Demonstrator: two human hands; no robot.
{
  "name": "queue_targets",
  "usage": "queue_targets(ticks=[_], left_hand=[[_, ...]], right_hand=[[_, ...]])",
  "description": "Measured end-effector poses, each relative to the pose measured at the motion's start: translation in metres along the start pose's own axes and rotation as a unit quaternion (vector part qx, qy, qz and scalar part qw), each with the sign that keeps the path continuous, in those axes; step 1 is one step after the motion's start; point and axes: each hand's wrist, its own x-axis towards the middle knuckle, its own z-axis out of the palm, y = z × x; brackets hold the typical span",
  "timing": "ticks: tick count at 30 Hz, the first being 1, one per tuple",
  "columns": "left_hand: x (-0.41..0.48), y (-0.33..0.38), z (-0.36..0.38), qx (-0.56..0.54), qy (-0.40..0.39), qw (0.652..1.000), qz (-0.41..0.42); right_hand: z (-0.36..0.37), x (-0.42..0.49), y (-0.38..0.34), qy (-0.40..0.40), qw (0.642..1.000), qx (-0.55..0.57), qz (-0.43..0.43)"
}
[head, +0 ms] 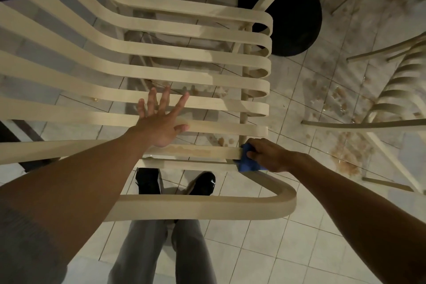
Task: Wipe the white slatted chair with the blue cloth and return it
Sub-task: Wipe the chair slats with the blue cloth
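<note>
Wiping step: right hand (268, 154) grasps blue cloth (247, 163) on stained slat (191, 151); left hand (161, 120) released, splayed; next, sweep leftward.

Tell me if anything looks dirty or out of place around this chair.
Yes. A brownish stain streaks a slat of the white slatted chair beside the blue cloth, and brown splotches dot the floor tiles on the right, like a spill.
</note>
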Motion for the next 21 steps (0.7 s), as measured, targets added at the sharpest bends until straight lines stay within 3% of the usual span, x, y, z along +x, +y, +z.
queue_targets(ticks=[4,12,17,21], left_hand=[[0.000,0.000,0.001,0.003,0.002,1.000,0.000],[0.005,-0.004,0.007,-0.010,0.030,0.999,0.008],[0.003,-0.008,0.009,-0.040,0.069,0.996,0.030],[-0.001,-0.018,0.000,-0.045,0.114,0.991,0.059]], right_hand=[[0.008,0.018,-0.029,-0.031,0.997,-0.072,0.008],[0.032,0.052,-0.104,-0.032,0.989,-0.119,-0.076],[0.025,0.040,-0.083,-0.023,0.991,-0.087,-0.095],[0.017,0.027,-0.051,-0.012,0.997,-0.058,-0.051]])
